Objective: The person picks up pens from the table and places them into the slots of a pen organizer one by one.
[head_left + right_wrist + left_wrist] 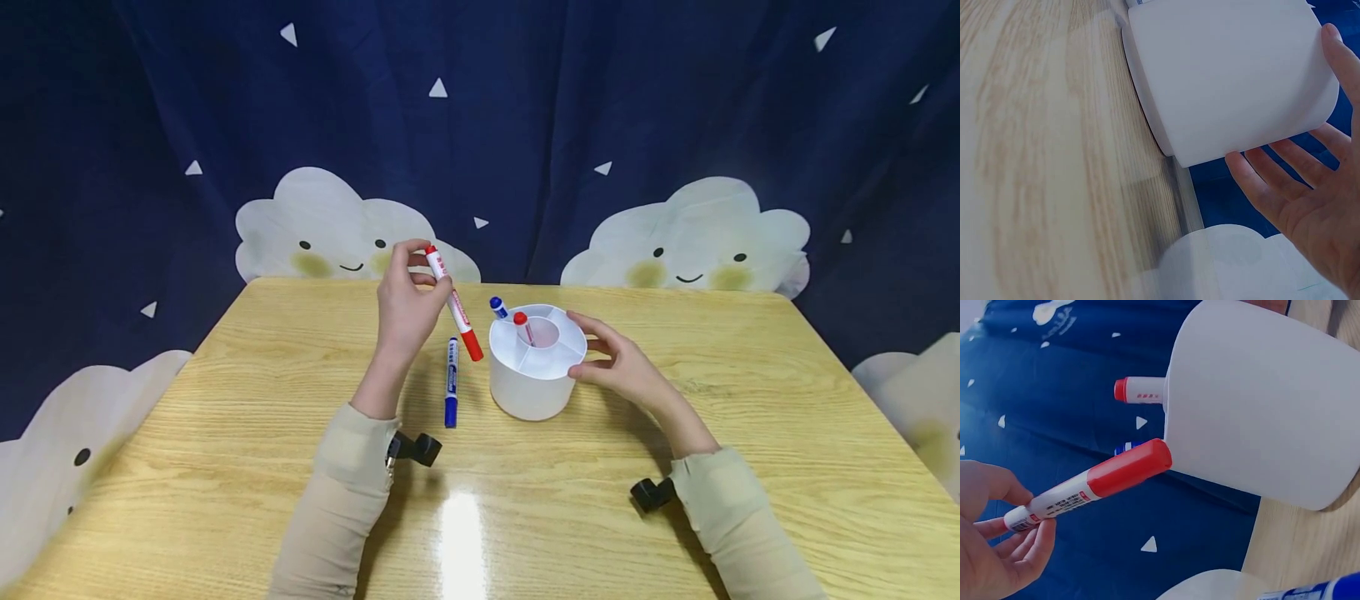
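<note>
My left hand pinches a red marker between thumb and fingers near its upper end. The marker is tilted, red cap downward, just left of a round white pen holder with several compartments. In the left wrist view, the marker's cap overlaps the holder's edge. With its thumb and fingers spread round the holder's right side, my right hand holds it near the rim. Another red marker stands in the central compartment. A blue-capped marker leans in an outer compartment at the left.
A blue marker lies on the wooden table, left of the holder and below my left hand. Behind the table hangs a dark blue curtain with white clouds and triangles. Black wrist cameras sit at both sleeves.
</note>
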`<action>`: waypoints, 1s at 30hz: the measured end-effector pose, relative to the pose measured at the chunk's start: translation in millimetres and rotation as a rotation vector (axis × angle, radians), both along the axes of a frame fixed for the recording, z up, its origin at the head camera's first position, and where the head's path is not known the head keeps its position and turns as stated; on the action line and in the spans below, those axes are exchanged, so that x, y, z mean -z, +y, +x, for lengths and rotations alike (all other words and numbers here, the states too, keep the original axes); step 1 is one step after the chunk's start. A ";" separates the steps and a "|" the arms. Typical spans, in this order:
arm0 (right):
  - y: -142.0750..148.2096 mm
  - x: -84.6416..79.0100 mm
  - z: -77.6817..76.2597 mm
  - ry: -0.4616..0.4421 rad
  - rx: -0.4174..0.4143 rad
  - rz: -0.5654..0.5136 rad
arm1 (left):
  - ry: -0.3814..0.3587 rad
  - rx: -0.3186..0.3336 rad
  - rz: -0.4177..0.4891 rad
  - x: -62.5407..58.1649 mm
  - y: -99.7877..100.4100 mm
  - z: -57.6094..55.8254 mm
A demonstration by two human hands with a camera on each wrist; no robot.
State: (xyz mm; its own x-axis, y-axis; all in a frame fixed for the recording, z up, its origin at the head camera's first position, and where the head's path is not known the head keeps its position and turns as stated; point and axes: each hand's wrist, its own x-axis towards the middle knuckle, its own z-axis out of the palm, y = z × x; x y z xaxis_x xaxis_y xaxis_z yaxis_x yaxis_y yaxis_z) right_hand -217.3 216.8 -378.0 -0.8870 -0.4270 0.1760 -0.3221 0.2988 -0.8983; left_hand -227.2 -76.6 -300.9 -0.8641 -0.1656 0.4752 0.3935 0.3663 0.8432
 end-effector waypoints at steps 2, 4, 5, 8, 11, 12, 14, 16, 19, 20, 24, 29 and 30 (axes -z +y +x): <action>-0.4 -0.1 0.3 -0.002 0.001 0.000 | 0.039 0.003 0.004 -2.6 1.6 0.4; -0.6 -0.3 0.7 -0.002 0.002 -0.002 | 0.083 0.006 0.014 -5.3 2.8 0.7; -0.7 -0.4 0.8 -0.003 0.003 -0.002 | 0.105 0.009 0.022 -6.7 3.3 1.1; -0.7 -0.5 1.1 -0.001 0.004 -0.003 | 0.143 0.028 0.046 -9.1 5.5 2.6; -0.6 -0.3 0.9 -0.001 0.002 -0.002 | 0.136 0.053 0.058 -8.6 8.9 5.3; -0.7 -0.2 0.8 -0.001 0.000 -0.003 | 0.128 0.060 0.057 -7.6 10.2 6.1; -0.8 0.1 0.6 -0.004 -0.004 -0.005 | 0.107 0.075 0.055 -5.1 12.7 7.4; -0.9 0.3 0.5 -0.006 -0.007 -0.006 | 0.090 0.092 0.056 -2.7 14.8 8.9; -1.1 0.3 0.3 -0.007 -0.007 -0.009 | 0.067 0.116 0.048 1.2 17.1 9.9; -1.2 0.2 0.3 -0.006 -0.006 -0.010 | 0.061 0.124 0.045 2.7 17.7 10.1; -1.4 -0.6 0.5 -0.004 -0.005 -0.014 | 0.047 0.148 0.020 9.6 19.8 9.6; -1.3 -1.1 0.8 -0.002 -0.003 -0.012 | 0.021 0.183 -0.008 19.0 23.6 10.8; -1.2 -1.1 0.9 -0.004 -0.002 -0.010 | 0.014 0.188 -0.012 20.5 24.6 11.2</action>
State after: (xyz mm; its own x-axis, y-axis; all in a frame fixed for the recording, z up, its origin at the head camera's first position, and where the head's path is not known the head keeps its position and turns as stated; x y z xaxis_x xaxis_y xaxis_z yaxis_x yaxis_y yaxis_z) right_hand -216.4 215.6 -376.9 -0.8869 -0.4266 0.1770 -0.3193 0.2895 -0.9024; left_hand -216.0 -52.0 -321.4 -0.8724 0.0040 0.4887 0.4680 0.2955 0.8329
